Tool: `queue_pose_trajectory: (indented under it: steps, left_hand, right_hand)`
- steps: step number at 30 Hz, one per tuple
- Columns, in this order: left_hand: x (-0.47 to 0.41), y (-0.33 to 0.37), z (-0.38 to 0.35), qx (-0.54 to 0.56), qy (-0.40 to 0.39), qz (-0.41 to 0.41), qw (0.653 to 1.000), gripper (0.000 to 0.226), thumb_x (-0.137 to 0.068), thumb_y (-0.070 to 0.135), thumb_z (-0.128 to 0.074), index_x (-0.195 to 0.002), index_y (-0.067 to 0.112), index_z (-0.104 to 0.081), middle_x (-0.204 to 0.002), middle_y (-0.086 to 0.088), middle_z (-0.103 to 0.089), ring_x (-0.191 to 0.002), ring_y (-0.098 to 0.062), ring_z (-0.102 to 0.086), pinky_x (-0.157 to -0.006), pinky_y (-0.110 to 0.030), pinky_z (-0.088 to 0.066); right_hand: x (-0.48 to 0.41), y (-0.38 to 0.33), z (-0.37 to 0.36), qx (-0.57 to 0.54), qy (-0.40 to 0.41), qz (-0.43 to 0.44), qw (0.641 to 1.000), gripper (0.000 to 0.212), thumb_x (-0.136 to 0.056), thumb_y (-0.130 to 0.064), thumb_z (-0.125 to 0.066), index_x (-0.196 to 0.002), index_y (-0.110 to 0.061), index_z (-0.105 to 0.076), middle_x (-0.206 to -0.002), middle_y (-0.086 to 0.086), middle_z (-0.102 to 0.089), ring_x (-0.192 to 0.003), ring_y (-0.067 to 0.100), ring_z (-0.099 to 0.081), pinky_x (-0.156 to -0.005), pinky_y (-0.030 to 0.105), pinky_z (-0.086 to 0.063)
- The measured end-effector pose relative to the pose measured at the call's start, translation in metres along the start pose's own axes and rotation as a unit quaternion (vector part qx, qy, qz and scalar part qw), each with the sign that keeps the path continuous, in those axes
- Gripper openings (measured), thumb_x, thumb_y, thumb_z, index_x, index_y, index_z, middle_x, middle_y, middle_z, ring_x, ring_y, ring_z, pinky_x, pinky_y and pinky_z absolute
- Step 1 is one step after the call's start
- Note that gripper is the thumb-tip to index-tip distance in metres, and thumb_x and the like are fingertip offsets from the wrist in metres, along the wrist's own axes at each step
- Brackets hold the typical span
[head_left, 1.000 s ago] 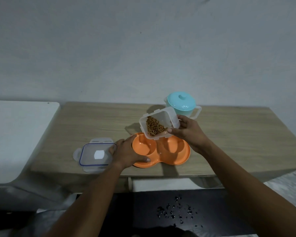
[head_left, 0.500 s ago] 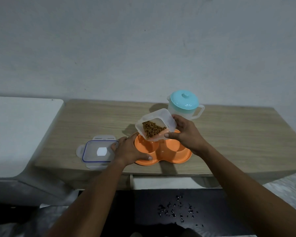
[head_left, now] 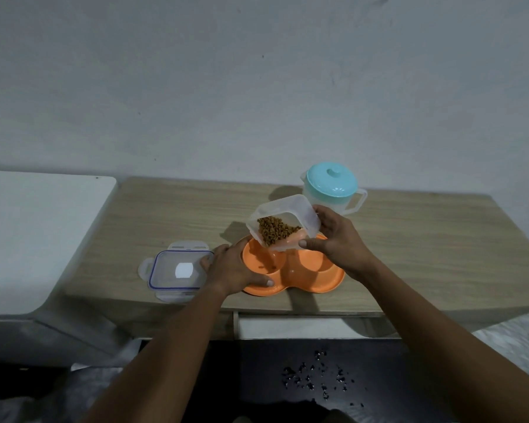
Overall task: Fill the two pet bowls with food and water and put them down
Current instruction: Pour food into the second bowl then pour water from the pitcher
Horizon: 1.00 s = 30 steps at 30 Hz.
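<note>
The orange double bowl (head_left: 306, 276) stands on the wooden table (head_left: 425, 239), close to its near edge and about in the middle of its width. Its two round hollows lie side by side, left and right. The left hand (head_left: 235, 270) grips the left rim of the double bowl, with the thumb lying on the near rim and the fingers curled around the far side. The right hand (head_left: 339, 239) holds a clear container (head_left: 287, 209) above the left hollow, fingers and thumb clamped on its right end. The container is tilted, its open mouth turned down and to the left. Brown kibble (head_left: 275, 232) is gathered at its low corner, and a few pieces show in the left hollow below.

Just left of the left hand, the container's lid (head_left: 177, 271) lies flat on the table. A jug (head_left: 332, 183) with a teal cover stands at the far side, behind the right hand. A white surface (head_left: 37, 233) adjoins the table on the left.
</note>
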State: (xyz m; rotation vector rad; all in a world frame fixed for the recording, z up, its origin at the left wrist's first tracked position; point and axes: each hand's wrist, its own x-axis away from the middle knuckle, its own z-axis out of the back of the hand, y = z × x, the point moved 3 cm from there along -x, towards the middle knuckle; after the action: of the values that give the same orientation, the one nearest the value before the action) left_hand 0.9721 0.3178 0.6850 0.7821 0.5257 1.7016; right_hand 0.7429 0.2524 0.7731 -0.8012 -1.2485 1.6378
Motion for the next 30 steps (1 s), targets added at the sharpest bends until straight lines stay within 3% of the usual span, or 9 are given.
queue_pose_trajectory:
  steps: [14, 24, 30]
  left_hand:
    - [-0.0029, -0.0039, -0.0013, 0.001, 0.003, 0.004, 1.0, 0.116, -0.03, 0.077, -0.08, -0.135, 0.049, -0.04, -0.124, 0.006, -0.056, -0.129, -0.021, -0.037, -0.103, -0.051, -0.039]
    - [-0.002, -0.0036, -0.0019, 0.005, -0.006, 0.014, 1.0, 0.121, -0.032, 0.075, -0.081, -0.141, 0.048, -0.036, -0.131, 0.001, -0.051, -0.133, -0.023, -0.033, -0.105, -0.048, -0.037]
    - [-0.0009, -0.0016, -0.0001, -0.016, -0.002, 0.004, 1.0, 0.114, -0.036, 0.073, -0.081, -0.139, 0.046, -0.04, -0.127, 0.003, -0.055, -0.132, -0.023, -0.035, -0.106, -0.05, -0.035]
  right_hand:
    - [0.0006, -0.0011, 0.0015, 0.008, 0.003, -0.001, 1.0, 0.072, -0.071, 0.002, -0.087, -0.135, -0.011, -0.058, -0.132, 0.002, -0.067, -0.126, 0.016, -0.061, -0.107, 0.039, -0.052]
    - [0.0007, -0.0023, 0.0031, 0.005, 0.006, -0.006, 1.0, 0.073, -0.071, 0.004, -0.086, -0.137, -0.01, -0.057, -0.132, 0.002, -0.067, -0.126, 0.014, -0.062, -0.106, 0.035, -0.052]
    - [0.0015, -0.0025, 0.0015, 0.018, 0.003, -0.006, 1.0, 0.074, -0.071, 0.003, -0.087, -0.137, -0.011, -0.057, -0.133, 0.001, -0.066, -0.127, 0.015, -0.061, -0.107, 0.038, -0.051]
